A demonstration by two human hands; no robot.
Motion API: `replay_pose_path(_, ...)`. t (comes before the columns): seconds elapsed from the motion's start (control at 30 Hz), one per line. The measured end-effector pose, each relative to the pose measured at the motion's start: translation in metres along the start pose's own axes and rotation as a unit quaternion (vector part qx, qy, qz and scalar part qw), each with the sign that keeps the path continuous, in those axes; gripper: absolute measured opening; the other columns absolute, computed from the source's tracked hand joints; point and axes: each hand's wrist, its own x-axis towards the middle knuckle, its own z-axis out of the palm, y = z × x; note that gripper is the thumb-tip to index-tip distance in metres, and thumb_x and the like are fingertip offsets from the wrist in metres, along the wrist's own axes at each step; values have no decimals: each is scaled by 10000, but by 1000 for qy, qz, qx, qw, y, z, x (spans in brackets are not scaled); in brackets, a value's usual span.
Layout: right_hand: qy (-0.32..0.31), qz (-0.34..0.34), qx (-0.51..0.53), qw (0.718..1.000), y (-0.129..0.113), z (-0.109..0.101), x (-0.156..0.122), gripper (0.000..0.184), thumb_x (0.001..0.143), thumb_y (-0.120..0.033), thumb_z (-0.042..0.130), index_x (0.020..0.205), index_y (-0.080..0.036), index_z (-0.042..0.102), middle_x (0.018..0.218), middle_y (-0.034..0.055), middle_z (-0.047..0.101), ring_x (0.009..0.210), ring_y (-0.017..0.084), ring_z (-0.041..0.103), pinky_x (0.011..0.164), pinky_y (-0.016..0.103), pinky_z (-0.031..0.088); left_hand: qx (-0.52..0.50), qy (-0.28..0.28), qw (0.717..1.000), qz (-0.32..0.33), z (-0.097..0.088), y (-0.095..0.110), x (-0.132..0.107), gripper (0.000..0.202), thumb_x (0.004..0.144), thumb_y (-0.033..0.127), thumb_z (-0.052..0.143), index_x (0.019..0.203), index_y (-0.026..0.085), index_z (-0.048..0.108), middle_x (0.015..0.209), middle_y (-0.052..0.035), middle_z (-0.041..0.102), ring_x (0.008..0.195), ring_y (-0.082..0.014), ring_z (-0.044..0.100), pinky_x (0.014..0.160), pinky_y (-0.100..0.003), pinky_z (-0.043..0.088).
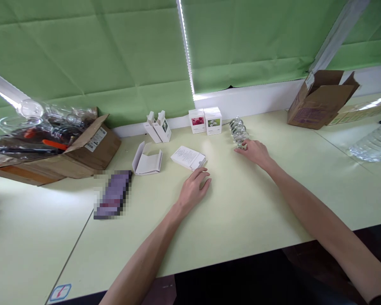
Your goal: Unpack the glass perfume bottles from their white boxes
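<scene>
Head view: hands (193, 190) (254, 152) touching leaflet (188, 157) and glassware (239, 132).

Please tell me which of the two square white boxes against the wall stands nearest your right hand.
The white box with the green picture stands nearest the right hand; the white box with the pink picture stands further left, beside it.

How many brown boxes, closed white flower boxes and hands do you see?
Brown cardboard boxes: 2
Closed white flower boxes: 2
Hands, left hand and right hand: 2
Total: 6
</scene>
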Motion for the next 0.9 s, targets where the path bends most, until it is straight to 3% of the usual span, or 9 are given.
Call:
replay_pose_path(0.27,30,0,-11,999,3,6,5,254,885,-412,564,880,-203,707,948,111,739,857,279,671,682,333,438,15,-5,1000,11,1,-1,0,140,971,256,520,1058,226,626,1259,-77,655,1072,-201,691,883,-329,585)
replay_pose_path(0.43,42,-7,16,999,10,8,10,218,867,-362,586,940,-203,716,987,88,726,862,245,657,700,315,448,23,-11,1000,14,0,-1,-1,145,970,261,520,1062,228,626,1255,-76,655,1066,-201,693,850,-320,593)
replay_pose_path(0.7,39,12,47,998,31,1,12,369,759,-343,733,1064,-138,700,955,93,730,892,236,655,734,298,462,27,-13,999,23,1,-1,-1,150,970,261,513,1064,221,623,1260,-86,651,1064,-207,694,824,-325,597)
replay_pose_path(0.9,19,30,44,998,33,0,9,104,795,-288,676,791,-191,713,900,77,749,874,235,674,700,289,443,28,-18,999,18,1,-1,-1,158,972,258,503,1067,215,622,1266,-88,649,1053,-210,696,827,-341,598)
